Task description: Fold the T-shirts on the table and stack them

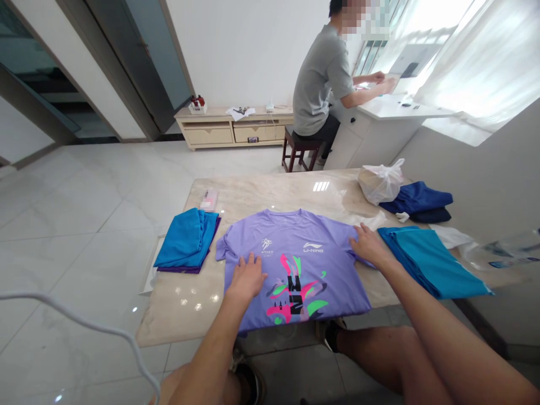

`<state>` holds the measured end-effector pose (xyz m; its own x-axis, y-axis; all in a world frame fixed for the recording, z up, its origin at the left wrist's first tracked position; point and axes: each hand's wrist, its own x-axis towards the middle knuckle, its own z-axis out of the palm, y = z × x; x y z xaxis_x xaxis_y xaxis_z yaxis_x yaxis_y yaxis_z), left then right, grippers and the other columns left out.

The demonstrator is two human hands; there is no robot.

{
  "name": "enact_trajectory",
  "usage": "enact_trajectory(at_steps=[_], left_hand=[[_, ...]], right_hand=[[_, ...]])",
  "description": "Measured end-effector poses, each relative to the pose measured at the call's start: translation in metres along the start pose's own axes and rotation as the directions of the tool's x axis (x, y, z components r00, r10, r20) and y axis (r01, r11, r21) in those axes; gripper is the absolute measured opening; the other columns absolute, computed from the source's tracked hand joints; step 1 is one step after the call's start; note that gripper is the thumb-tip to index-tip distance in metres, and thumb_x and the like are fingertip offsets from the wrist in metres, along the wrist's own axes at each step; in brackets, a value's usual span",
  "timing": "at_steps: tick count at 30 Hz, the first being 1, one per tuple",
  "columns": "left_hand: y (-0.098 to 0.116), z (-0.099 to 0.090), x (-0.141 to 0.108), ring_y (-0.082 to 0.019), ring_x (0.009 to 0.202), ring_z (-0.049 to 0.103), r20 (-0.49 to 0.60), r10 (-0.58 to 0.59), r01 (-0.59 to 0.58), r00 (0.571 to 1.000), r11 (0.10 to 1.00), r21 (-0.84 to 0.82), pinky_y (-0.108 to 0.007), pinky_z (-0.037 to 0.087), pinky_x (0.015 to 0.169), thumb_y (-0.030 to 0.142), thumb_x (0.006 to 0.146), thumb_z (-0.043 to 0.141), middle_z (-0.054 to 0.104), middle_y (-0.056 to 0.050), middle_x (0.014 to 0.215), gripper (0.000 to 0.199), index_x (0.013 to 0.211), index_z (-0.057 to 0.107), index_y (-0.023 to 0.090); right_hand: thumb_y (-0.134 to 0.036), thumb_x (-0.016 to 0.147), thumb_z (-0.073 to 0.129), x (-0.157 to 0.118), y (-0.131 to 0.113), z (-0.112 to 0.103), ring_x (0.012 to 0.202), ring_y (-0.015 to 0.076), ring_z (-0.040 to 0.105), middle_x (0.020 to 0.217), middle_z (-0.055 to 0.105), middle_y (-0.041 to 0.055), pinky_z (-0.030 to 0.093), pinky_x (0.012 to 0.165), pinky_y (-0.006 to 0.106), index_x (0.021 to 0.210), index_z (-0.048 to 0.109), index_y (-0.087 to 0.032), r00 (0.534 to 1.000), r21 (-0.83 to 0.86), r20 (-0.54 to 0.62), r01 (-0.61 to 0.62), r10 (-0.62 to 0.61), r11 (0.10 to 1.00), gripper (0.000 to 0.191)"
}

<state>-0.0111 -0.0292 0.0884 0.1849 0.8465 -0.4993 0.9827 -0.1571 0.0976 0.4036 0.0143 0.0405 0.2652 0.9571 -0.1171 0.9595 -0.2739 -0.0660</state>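
Note:
A purple T-shirt (253,281) with a bright print and white logos lies spread front side up on the marble-look table (194,315), its collar at the far side. The lower part reaches the near table edge. My left hand (248,277) rests flat on the shirt's left chest area, fingers spread. Over at the sleeve on the right, my right hand (368,245) touches the fabric; its fingers reach forward and look extended, with no cloth visibly gripped.
Folded blue and purple clothes (185,239) lie at the left, a folded teal garment (434,261) at the right. Behind that are a white plastic bag (382,180), dark blue clothing (422,199) and a clear bottle (506,250). A person (320,79) sits at a desk beyond.

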Motion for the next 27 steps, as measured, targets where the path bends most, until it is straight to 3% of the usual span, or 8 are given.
enact_trajectory(at_steps=[3,6,10,16,20,24,27], left_hand=[[0.000,0.000,0.000,-0.049,0.161,0.037,-0.004,0.004,-0.004,1.000,1.000,0.010,-0.060,0.044,0.124,0.035,0.109,0.055,0.032,-0.023,0.179,0.066,0.170,0.043,0.014],[0.000,0.002,0.000,-0.048,0.162,0.037,-0.007,0.003,-0.002,1.000,1.000,0.015,-0.058,0.044,0.125,0.035,0.109,0.055,0.032,-0.022,0.180,0.066,0.170,0.044,0.015],[-0.001,0.005,0.000,-0.047,0.162,0.037,-0.017,0.002,-0.002,1.000,1.000,0.009,-0.058,0.044,0.125,0.034,0.108,0.057,0.032,-0.021,0.180,0.064,0.169,0.046,0.018],[-0.004,0.007,0.000,-0.047,0.163,0.036,-0.028,0.025,-0.025,0.999,1.000,-0.015,-0.058,0.044,0.124,0.034,0.108,0.056,0.033,-0.022,0.179,0.065,0.169,0.044,0.016],[-0.010,0.008,-0.005,-0.046,0.159,0.043,-0.032,0.054,-0.055,0.998,0.998,-0.039,-0.057,0.049,0.120,0.037,0.109,0.054,0.042,-0.027,0.174,0.065,0.168,0.044,0.011],[-0.024,0.007,-0.008,-0.036,0.144,0.061,-0.135,0.118,-0.126,0.984,0.991,-0.055,-0.048,0.054,0.114,0.039,0.110,0.051,0.059,-0.021,0.161,0.049,0.154,0.059,0.019],[-0.042,0.002,-0.004,-0.038,0.143,0.060,-0.283,-0.028,0.018,0.959,0.999,-0.038,-0.050,0.055,0.111,0.038,0.110,0.049,0.055,-0.023,0.163,0.048,0.151,0.062,0.017]], right_hand=[[-0.044,0.109,0.041,0.001,-0.022,0.020,0.168,0.0336,0.029,0.181,0.028,0.0222,0.030,0.134,0.047,0.171,0.040,-0.009,0.984,0.013,0.148,0.098,-0.099,0.995,0.072],[-0.054,0.111,0.032,-0.003,-0.029,0.037,0.171,0.0323,0.017,0.185,0.018,0.0185,0.022,0.137,0.050,0.176,0.029,-0.011,0.964,0.009,0.263,0.032,-0.033,0.999,0.079],[-0.064,0.109,0.021,-0.009,-0.022,0.049,0.172,0.0352,0.002,0.187,0.000,0.0145,0.010,0.138,0.058,0.180,0.013,-0.012,0.962,0.034,0.235,-0.149,0.137,0.988,0.088],[-0.070,0.104,0.019,-0.008,-0.015,0.047,0.172,0.0393,0.003,0.186,0.003,0.0218,0.007,0.138,0.055,0.177,0.018,-0.002,0.930,0.093,0.200,-0.332,0.309,0.939,0.100],[-0.059,0.106,0.017,-0.012,-0.005,0.046,0.172,0.0385,0.004,0.185,0.006,0.0221,0.006,0.138,0.055,0.176,0.018,0.000,0.951,0.123,0.117,-0.299,0.285,0.946,0.092],[-0.057,0.107,0.022,-0.012,-0.009,0.034,0.171,0.0442,0.008,0.182,0.013,0.0319,0.012,0.136,0.057,0.172,0.029,0.006,0.947,0.083,0.103,-0.312,0.303,0.946,0.090],[-0.052,0.105,0.041,-0.014,-0.034,0.011,0.170,0.0456,0.011,0.181,0.019,0.0298,0.014,0.135,0.062,0.167,0.044,0.000,0.992,-0.022,0.110,-0.065,0.067,0.998,0.081]])
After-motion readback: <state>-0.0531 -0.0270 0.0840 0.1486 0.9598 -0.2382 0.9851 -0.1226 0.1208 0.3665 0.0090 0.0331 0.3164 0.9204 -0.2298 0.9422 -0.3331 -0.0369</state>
